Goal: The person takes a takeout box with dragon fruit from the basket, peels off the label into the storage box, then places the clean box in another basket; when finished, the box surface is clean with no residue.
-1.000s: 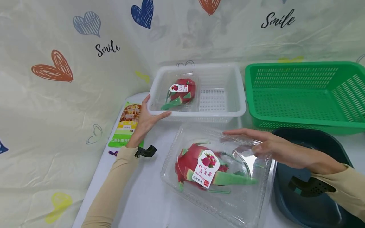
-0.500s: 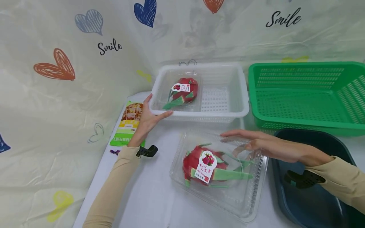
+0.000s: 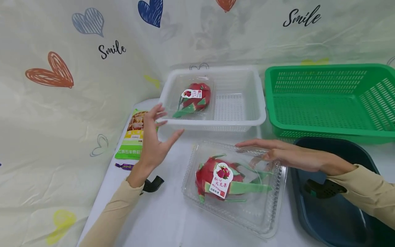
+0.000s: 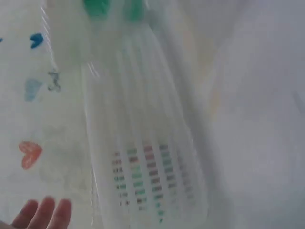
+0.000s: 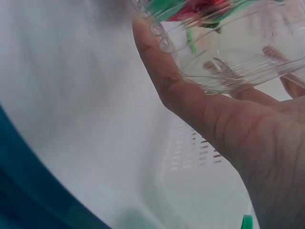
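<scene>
My right hand (image 3: pixel 287 156) grips the right end of a clear plastic box (image 3: pixel 259 214), thumb on one side and fingers on the other in the right wrist view. Inside the box lies a red dragon fruit (image 3: pixel 203 180) with green scales and a white label. The box is held over the near part of the table, a little askew. My left hand (image 3: pixel 154 145) is at the near left corner of a white plastic basket (image 3: pixel 222 124), fingers spread, holding nothing. At the basket's left end sits a second boxed dragon fruit (image 3: pixel 202 99).
To the right of the white basket stands a green plastic basket (image 3: pixel 327 132). A dark blue basin (image 3: pixel 333 219) is in front of it, beneath my right forearm. A green and yellow food packet (image 3: pixel 129 149) and a purple-wrapped sweet (image 3: pixel 124 166) lie at the table's left edge.
My left hand has let go of the white basket's corner and drawn slightly back, fingers spreading. The box in my right hand has shifted away from me and appears smaller.
</scene>
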### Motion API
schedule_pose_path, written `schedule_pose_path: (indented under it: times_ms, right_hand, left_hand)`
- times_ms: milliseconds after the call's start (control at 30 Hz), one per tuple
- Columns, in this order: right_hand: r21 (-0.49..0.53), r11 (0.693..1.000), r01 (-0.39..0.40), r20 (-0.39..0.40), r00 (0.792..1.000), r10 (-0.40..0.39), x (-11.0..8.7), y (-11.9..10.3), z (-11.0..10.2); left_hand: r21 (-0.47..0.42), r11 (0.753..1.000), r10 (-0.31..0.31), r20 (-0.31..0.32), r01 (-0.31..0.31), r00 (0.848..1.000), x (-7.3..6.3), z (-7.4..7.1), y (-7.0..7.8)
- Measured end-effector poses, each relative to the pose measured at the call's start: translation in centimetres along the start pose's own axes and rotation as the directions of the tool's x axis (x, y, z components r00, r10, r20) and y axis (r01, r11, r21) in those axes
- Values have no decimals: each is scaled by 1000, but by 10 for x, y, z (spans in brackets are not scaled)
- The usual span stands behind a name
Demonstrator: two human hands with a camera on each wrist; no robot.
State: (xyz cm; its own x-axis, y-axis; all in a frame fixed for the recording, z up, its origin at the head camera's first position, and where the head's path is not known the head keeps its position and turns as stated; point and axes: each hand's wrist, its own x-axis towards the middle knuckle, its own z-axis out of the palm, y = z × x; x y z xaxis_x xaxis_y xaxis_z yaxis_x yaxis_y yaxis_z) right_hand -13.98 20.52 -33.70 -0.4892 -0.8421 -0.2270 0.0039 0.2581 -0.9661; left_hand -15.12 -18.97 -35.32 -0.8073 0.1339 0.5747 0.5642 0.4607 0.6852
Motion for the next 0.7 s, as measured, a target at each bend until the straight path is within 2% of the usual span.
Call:
schedule_pose_path:
  times_ms: [33,67,100,200,300,367,400,433,500,600,700]
  right_hand:
    - [-7,1000,6,-1,1000,-6,0,0,0]
    - [-16,1000,12,-3,1000,-12,0,0,0]
    - [-25,1000,18,-4,1000,-18,0,0,0]
    - [-42,998,47,-1,999,-47,1,1,-1]
    - [-46,996,82,11,997,-82,2,1,-2]
    - [-41,994,99,17,995,-99,3,1,-2]
    - [-41,993,107,19,994,-107,4,1,-2]
    - [-39,993,114,20,993,-113,4,1,-2]
    - [-40,992,117,16,993,-116,5,1,-3]
    - [-41,991,128,11,992,-127,4,3,-5]
    - [-34,991,129,-3,992,-129,3,4,-5]
  left_hand:
    - [-79,997,-11,92,18,996,-6,1,4]
    - [-146,987,-32,188,61,982,-12,2,6]
    - [-196,973,-61,281,120,958,-18,3,8]
    - [-258,920,-132,503,294,854,-34,8,4]
    - [-279,857,-174,636,434,752,-47,15,-3]
    - [-288,821,-182,686,492,705,-53,20,-8]
    - [-299,804,-177,704,513,687,-55,23,-10]
    - [-311,789,-168,720,530,673,-56,26,-12]
    - [-337,759,-154,739,557,656,-58,31,-14]
    - [-370,719,-137,753,588,643,-60,35,-14]
    - [-387,686,-147,756,616,638,-60,36,-12]
